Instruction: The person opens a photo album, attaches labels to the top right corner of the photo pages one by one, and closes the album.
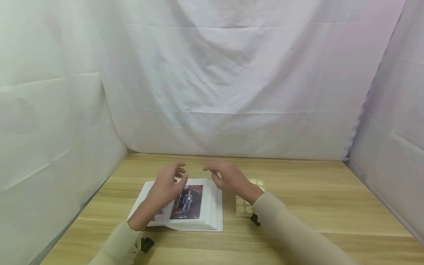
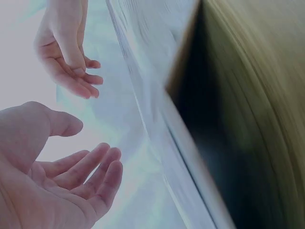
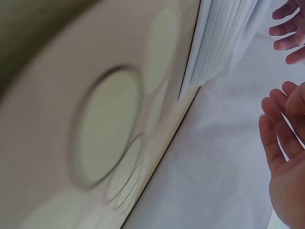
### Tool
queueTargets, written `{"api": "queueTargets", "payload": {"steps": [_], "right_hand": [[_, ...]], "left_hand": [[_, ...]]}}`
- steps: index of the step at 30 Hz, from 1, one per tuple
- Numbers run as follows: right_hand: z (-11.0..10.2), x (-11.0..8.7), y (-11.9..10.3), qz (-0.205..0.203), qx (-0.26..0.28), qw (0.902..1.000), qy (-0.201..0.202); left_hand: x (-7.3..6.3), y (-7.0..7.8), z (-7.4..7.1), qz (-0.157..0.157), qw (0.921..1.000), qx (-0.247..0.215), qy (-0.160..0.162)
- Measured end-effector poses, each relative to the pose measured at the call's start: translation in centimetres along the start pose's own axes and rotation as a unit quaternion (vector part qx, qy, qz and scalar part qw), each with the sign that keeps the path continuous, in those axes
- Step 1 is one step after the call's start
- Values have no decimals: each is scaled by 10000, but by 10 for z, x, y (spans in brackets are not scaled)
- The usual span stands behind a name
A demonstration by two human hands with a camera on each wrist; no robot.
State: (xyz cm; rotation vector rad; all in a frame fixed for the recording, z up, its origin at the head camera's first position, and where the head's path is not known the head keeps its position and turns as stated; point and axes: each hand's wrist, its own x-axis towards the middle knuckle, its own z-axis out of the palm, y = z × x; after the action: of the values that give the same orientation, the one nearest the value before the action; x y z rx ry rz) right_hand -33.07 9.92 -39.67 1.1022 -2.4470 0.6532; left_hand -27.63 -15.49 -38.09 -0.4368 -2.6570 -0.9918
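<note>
An open photo album (image 1: 212, 206) lies on the wooden table, its thick stack of pages on the right side. A photo (image 1: 187, 202) of a standing person in denim shows on the facing page. My left hand (image 1: 169, 184) hovers over the album's left part, fingers loosely bent with nothing between them; it hides part of the left page. Above the album's right edge, my right hand (image 1: 228, 178) hangs in the air, empty, its fingers relaxed and pointing toward the left hand. Both hands also appear apart in the left wrist view, the left hand (image 2: 62, 167) palm up.
A flat sheet with round pale discs (image 1: 243, 208) lies right of the album, partly under the right forearm. Its circles (image 3: 109, 126) loom close in the right wrist view. White cloth (image 1: 232, 92) hangs behind the table (image 1: 314, 206) and at both sides.
</note>
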Motion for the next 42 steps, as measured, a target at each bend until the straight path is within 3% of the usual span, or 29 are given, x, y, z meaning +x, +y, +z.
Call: {"api": "queueTargets", "payload": {"steps": [6, 12, 19, 28, 35, 42], "right_hand": [[-21, -34, 7, -237, 90, 9987, 441], [-39, -74, 14, -565, -20, 9952, 794], [-63, -116, 20, -165, 13, 9963, 841], [-82, -150, 30, 136, -151, 9963, 840], [-89, -158, 38, 662, 38, 9967, 470], [-93, -163, 43, 1666, 176, 9828, -771]], "left_hand": [[2, 20, 20, 39, 9990, -369, -255], [0, 39, 43, 335, 9939, -811, -665], [-4, 58, 67, 676, 9853, -985, -1223], [-8, 79, 88, 674, 9781, -888, -1756], [-7, 81, 97, 646, 9791, -759, -1775], [-3, 84, 102, 478, 9789, -368, -1952]]}}
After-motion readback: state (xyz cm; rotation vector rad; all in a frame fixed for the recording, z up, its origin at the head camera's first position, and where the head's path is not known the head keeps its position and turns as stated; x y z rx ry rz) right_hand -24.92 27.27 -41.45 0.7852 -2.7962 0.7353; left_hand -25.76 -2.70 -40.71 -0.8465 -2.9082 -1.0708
